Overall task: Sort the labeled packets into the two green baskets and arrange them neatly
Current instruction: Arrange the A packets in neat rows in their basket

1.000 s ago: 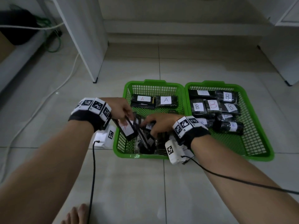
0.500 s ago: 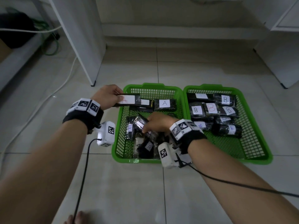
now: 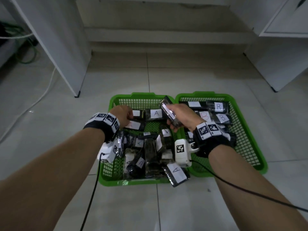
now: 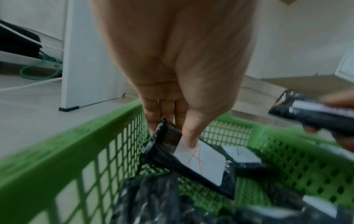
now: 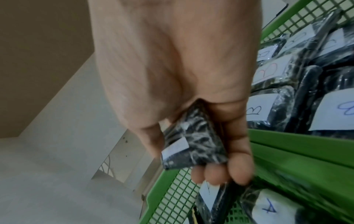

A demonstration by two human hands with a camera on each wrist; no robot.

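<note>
Two green baskets are sitting side by side on the floor: left basket [image 3: 106,165] is holding the A packets, a tidy back row plus a loose heap [image 3: 150,155] in front; right basket [image 3: 250,147] is holding the neat B packets [image 3: 218,112]. Since half a second ago the left hand [image 3: 122,116] is coming down from the back rim, now pinching the red-A packet [image 4: 201,162] thumb-on-label and setting it as a second row. The right hand [image 3: 183,117] has left the heap and is lifting, its grip closed around a fresh packet [image 3: 168,110] above the divide; label unreadable. Sorting is moving along; heap is still unsorted.
</note>
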